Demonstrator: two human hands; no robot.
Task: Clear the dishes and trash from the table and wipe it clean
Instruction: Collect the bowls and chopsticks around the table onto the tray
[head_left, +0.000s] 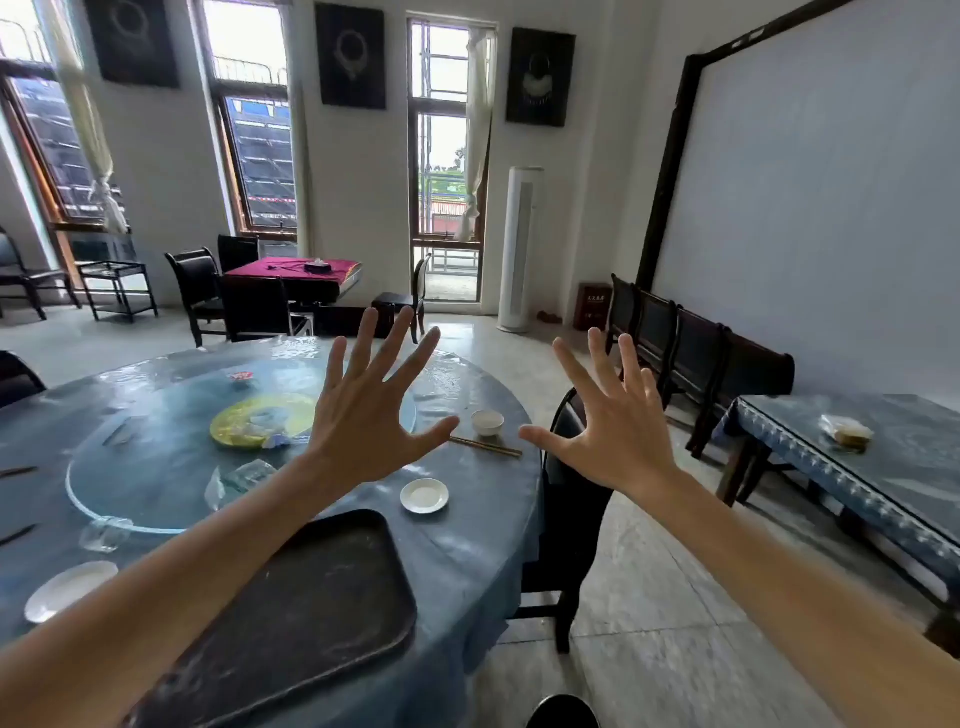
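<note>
Round table (467, 561) blue-clothed, glass turntable (156, 483); tall windows (447, 156) behind.

Both your hands are up in the air, fingers spread wide and holding nothing: left hand (371, 415) over the round table (467, 561), right hand (613, 431) out past its edge above a dark chair (571, 499). On the table there's a black tray (311, 613) nearest you, a small white saucer (424, 495), a white cup (488, 421) next to chopsticks (488, 446), and a yellow plate (249, 421) of scraps on the glass turntable (156, 467). Another white plate (70, 590) sits at the left.
</note>
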